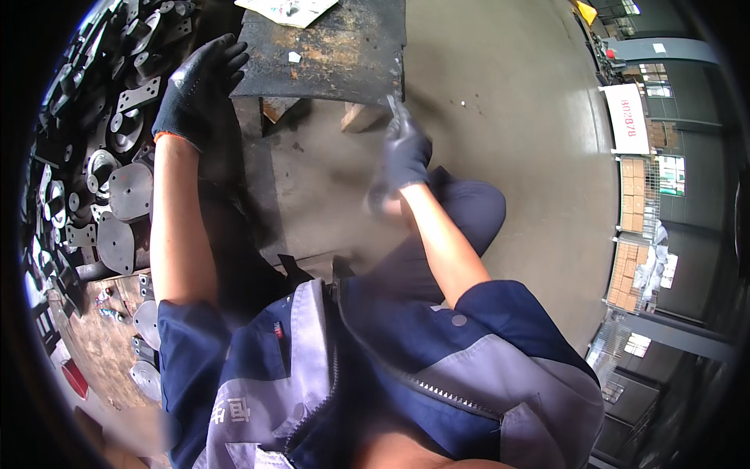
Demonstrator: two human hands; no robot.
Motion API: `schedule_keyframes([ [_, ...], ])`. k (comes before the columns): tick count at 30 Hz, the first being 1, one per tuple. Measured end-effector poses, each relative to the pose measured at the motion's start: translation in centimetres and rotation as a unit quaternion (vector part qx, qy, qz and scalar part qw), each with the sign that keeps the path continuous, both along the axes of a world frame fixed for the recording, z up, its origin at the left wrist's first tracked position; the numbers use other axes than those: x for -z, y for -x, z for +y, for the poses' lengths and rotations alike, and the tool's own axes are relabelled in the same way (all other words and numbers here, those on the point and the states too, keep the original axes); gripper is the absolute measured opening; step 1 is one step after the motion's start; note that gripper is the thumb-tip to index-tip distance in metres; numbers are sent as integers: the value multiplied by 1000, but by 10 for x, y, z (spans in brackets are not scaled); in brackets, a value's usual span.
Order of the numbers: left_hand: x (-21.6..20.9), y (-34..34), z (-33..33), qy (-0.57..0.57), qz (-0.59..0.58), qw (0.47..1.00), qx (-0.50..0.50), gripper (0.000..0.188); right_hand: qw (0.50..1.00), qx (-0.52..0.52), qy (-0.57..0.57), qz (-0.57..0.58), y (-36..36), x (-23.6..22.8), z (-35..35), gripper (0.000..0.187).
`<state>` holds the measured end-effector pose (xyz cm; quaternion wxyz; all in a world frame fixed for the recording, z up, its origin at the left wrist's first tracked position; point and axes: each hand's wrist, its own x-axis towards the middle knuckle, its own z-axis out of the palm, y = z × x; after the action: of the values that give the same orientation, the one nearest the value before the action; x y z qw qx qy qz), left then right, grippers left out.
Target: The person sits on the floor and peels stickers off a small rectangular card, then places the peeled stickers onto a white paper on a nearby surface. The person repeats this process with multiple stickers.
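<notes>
My left hand (201, 87), in a dark work glove with an orange cuff edge, reaches forward with its fingers stretched out and nothing visible in them. It is beside a heap of grey metal parts, nearest to a plate with holes (139, 96) and close to the left edge of a worn dark board (344, 59). My right hand (408, 150), gloved too, is near the board's front right corner. Its fingers are curled and a thin pale grey tip (393, 104) points out from them; blur hides what that is.
Round metal plates (130, 191) lie at the left, above a wooden surface (90, 352). White paper (289, 9) and a small white scrap (294, 57) rest on the board. A wooden block (361, 117) stands under it. Wire cages with cartons (631, 195) line the far right.
</notes>
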<state>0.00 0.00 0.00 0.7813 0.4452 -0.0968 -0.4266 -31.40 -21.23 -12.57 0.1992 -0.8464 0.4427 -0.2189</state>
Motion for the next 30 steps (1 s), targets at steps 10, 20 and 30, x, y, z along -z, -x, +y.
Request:
schedule_keyframes([
  [10, -11, -3, 13, 4, 18, 999, -34, 43, 789, -26, 328, 518, -39, -36, 30, 23],
  [20, -8, -15, 24, 58, 41, 997, -9, 41, 951, -75, -215, 209, -35, 0, 39, 22],
  [30, 5, -12, 15, 24, 40, 998, -46, 40, 823, 229, -518, -50, -52, -22, 75, 17],
])
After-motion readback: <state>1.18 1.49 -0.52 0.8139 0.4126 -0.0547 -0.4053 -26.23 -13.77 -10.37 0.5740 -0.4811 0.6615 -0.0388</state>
